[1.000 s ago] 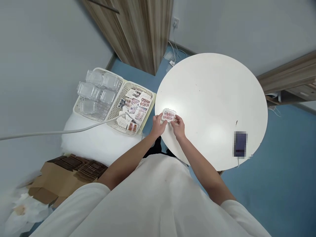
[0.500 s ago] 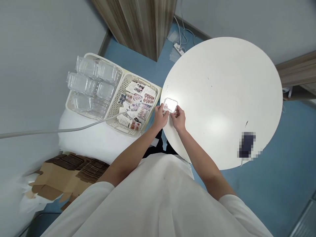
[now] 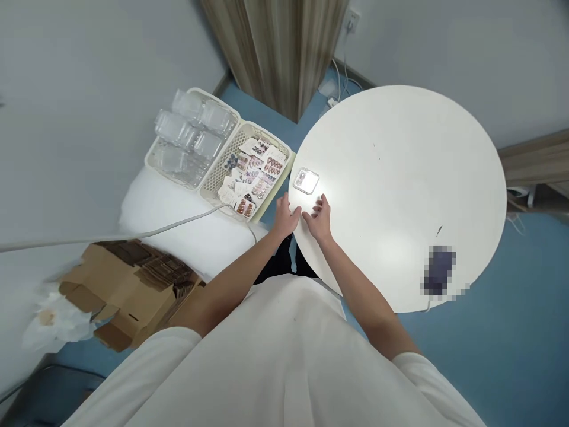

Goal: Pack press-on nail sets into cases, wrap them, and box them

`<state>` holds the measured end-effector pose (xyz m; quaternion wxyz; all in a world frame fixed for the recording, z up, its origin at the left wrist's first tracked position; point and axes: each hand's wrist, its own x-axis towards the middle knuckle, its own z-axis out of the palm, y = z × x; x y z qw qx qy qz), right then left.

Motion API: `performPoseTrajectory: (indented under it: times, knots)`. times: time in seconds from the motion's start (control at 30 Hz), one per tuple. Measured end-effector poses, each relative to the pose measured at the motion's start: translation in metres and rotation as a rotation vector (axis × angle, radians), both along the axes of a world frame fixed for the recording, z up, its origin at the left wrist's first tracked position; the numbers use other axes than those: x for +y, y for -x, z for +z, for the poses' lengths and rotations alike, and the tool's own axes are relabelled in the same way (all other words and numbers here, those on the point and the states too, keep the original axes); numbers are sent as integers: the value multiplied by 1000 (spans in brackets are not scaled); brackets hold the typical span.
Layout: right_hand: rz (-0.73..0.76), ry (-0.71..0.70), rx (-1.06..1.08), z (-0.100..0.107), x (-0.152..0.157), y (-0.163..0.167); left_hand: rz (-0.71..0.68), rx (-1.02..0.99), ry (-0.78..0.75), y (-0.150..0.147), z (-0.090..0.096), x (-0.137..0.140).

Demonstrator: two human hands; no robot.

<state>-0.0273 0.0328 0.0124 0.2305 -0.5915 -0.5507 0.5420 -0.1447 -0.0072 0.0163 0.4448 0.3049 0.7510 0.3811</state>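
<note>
A small clear plastic box with rounded corners lies on the left edge of the round white table. Something pinkish shows faintly at its left side. Just below the box, my left hand is at the table's rim with its fingers apart, holding nothing. My right hand is over the tabletop to the lower right of the box, fingers loosely curved and spread, also without anything in it. Both thumbs point toward each other with a narrow gap between them.
Left of the table, a white basket holds cards of press-on nails. Beside it another basket holds clear plastic containers. A grey cable crosses in front. Flattened cardboard lies lower left; a blurred dark object sits at right.
Both hands have let go of the clear box and drawn back toward me. The box now rests on the table. The camera view has shifted slightly.
</note>
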Motion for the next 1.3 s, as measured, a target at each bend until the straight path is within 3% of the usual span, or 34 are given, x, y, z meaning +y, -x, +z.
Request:
performPoseTrajectory:
  times: [0.23,0.33,0.47,0.57,0.8,0.97,1.13,1.3]
  knots:
    - [173,-203,35,21,-64,-5,113,79,-82,-12,23,-103]
    - [406,-254,74,26,-83,8,269,103,-49,0,22,-139]
    - [749,-208,90,25,-96,26,416,172,96,30,14,-176]
    - [878,-158,41,20,-102,43,486,202,164,57,9,-195]
    - [989,-183,-88,7,-118,126,552,163,138,113,0,-209]
    - [1005,-261,-222,-8,-124,179,494,68,155,127,-16,-200]
    - [938,-265,-342,-24,-124,202,436,-53,188,127,-24,-201]
    - [892,-216,-328,-25,-127,209,430,-163,152,127,-25,-207]
